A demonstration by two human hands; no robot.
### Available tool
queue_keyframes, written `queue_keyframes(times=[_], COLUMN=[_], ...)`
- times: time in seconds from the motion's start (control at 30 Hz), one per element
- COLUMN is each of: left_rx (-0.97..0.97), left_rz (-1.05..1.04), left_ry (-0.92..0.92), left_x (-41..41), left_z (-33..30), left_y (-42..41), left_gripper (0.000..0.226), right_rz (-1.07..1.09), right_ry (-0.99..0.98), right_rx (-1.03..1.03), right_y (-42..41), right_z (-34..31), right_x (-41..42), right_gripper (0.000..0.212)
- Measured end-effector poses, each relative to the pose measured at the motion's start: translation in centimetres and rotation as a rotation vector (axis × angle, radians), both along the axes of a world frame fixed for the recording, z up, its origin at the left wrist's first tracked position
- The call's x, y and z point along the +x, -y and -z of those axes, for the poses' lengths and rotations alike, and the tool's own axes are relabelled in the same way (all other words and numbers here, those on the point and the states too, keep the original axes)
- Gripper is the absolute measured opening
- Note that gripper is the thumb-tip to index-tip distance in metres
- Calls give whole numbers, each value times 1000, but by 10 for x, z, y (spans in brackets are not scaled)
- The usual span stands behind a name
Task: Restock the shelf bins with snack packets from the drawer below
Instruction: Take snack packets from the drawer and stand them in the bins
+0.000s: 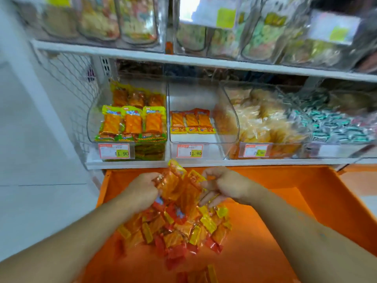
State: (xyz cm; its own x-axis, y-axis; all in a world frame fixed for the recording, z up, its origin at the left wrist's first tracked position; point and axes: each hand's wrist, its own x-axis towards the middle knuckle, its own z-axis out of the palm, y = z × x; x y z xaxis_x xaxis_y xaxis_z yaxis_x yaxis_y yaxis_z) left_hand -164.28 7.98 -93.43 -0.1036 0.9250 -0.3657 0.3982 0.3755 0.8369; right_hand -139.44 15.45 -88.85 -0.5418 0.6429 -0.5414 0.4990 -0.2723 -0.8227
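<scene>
Below, orange drawer (pixel 318 193) pulled open, loose snack packets (pixel 175 231) heaped inside. Near-empty middle bin (pixel 204 103) above, three packets deep. Left hand (pixel 142 190) and right hand (pixel 226 186) grasping one bunch (pixel 179 184), mid-gather; next, probably lifted clear into that bin.

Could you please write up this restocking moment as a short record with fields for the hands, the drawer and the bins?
left hand: left hand grips a bunch of orange snack packets
right hand: right hand holds the same bunch from the other side
drawer: orange drawer pulled open, with a loose pile of packets inside
left bin: green-edged packs, well stocked
middle bin: clear bin holds only one row of red-edged packs
right bin: pale snacks, heaped
price tag: middle tag reads 11.90
</scene>
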Motion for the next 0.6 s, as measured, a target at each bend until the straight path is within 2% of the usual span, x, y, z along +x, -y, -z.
queue_keyframes(times=[0.13,0.23,0.3,0.37,0.4,0.47,0.6], left_rx=[45,23,8,-13,0,66,123], left_rz=[47,69,50,26,48,88,67], left_ry=[131,268,388,492,497,429,344], left_x=[-2,0,4,9,12,20,20], left_z=[-68,-100,-111,-119,-121,-127,-121], left_y=[31,54,64,68,68,68,59], left_gripper=[27,36,20,37,40,31,24], right_rz=[-97,-53,-9,45,71,98,106], right_ry=[-41,-120,-178,-201,-195,-146,73], right_rx=[107,176,216,264,293,388,652], right_y=[21,40,51,57,59,60,56], right_z=[-66,-95,-104,-110,-111,-115,-114], right_x=[10,14,13,9,7,-1,-15], right_gripper=[16,14,9,10,10,11,20])
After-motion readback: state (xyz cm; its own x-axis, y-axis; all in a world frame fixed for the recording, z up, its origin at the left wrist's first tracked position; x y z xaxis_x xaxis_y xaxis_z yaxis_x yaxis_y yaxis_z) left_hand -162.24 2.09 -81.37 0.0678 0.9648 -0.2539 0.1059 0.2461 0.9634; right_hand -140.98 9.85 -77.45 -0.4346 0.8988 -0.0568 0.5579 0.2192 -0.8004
